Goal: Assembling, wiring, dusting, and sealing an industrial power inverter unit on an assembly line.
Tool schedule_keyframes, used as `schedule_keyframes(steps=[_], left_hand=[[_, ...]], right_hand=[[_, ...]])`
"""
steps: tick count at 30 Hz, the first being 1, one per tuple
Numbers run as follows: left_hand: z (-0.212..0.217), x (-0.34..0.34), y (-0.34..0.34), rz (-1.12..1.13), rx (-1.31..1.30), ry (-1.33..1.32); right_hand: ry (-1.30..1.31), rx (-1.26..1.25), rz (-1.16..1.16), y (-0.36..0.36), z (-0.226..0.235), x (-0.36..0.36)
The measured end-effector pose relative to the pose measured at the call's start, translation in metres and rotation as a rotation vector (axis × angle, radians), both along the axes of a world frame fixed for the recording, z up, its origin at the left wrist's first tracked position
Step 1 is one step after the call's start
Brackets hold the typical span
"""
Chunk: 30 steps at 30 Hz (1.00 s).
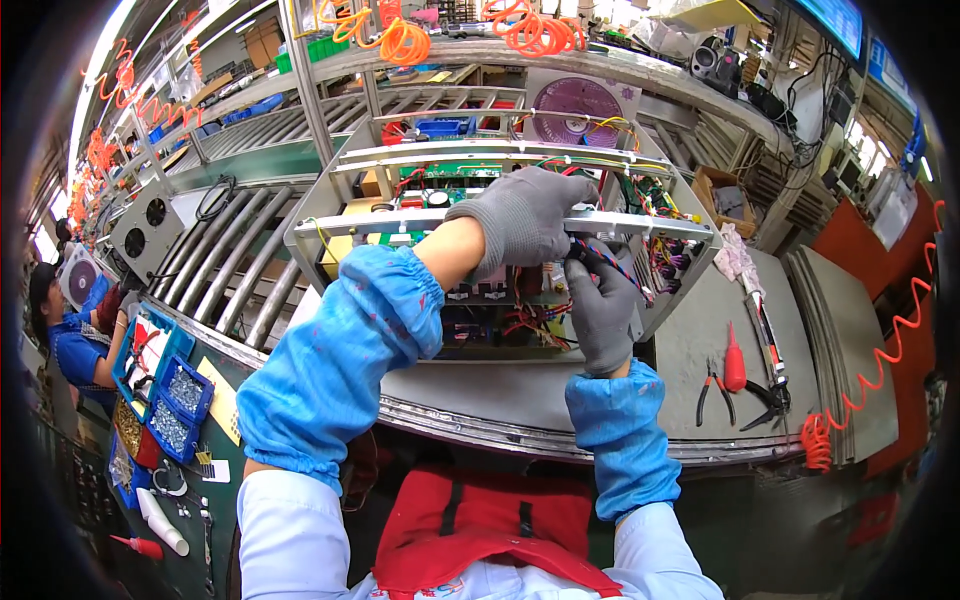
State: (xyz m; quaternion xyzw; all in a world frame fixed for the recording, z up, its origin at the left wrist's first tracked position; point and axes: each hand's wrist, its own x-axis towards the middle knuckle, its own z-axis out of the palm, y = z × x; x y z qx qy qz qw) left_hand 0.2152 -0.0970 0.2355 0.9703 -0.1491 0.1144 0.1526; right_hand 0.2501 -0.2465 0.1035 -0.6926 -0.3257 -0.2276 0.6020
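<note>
Gripping 1 wire bundle [600, 258]: 2 gloved hands [560, 260] inside 1 chassis [400, 222].

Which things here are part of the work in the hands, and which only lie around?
In hand: left hand on the metal chassis; right hand pinching the wire bundle.

Lying about: red screwdriver, pliers, blue screw trays, white tube.

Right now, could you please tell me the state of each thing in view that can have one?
Left hand: gloved, resting on the chassis's front bar.
Right hand: gloved, pinching a wire bundle.
Metal chassis: open, boards and wiring exposed.
Red screwdriver: lying on the bench, untouched.
Pliers: lying beside it, handles spread.
Blue screw trays: filled with screws.
White tube: lying flat.
</note>
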Motion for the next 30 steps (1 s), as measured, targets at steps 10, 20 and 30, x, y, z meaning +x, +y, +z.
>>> schedule_keyframes(steps=[10,20,30], left_hand=[[-0.004,0.001,-0.001,0.006,0.042,-0.067],[0.0,0.003,-0.013,0.034,0.154,-0.037],[-0.001,0.004,-0.034,0.114,0.41,-0.035]], right_hand=[[0.064,0.161,0.111,0.001,0.0,-0.003],[-0.162,-0.097,0.088,-0.017,0.023,0.002],[-0.259,-0.279,-0.073,-0.017,0.021,-0.003]])
